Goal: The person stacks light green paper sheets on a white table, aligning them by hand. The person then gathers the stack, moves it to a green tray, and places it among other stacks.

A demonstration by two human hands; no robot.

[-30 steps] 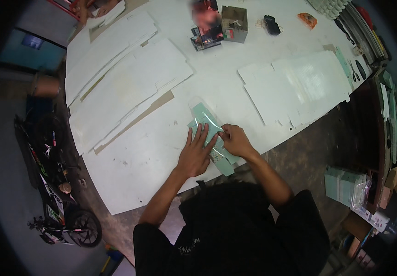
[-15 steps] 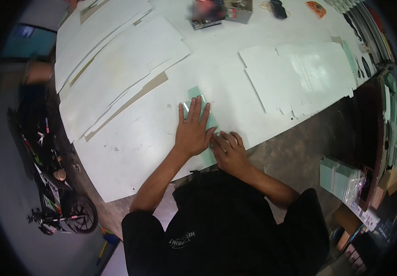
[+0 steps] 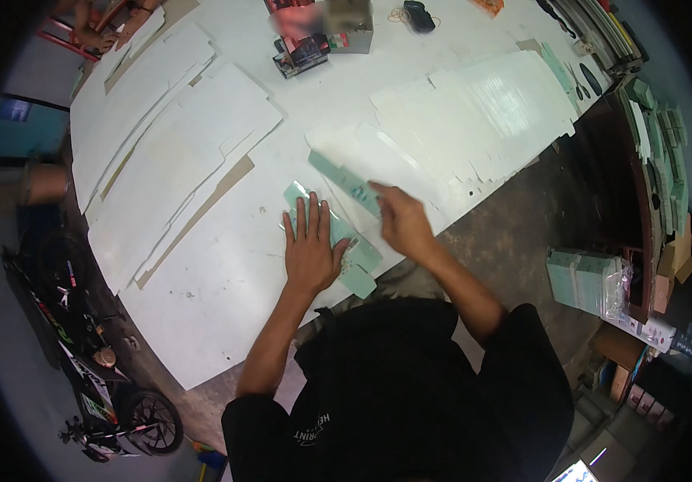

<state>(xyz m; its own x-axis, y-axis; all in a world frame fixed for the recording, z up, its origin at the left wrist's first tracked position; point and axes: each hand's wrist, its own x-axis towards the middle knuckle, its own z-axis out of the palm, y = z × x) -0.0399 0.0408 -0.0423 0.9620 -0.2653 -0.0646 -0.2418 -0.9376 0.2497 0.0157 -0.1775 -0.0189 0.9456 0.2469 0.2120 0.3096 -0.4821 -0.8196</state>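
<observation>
My left hand lies flat, fingers stretched out, on a pale green folded card piece with a glossy clear part, near the table's front edge. Just right of it, my right hand has its fingers closed at the near end of a long, narrow green card strip, slightly blurred. Small printed marks show on the strip, which slants away to the far left. The palm hides part of the card piece, and the right fingers cover the strip's near end.
Large white sheets lie stacked at the left of the white table, more white sheets at the right. Scissors rest at the far right edge. Boxes stand at the back. Another person's hands show far left.
My right hand has moved right and away from my left, and the long green strip now shows beside it. The left hand stays flat on the card. The view has shifted.
</observation>
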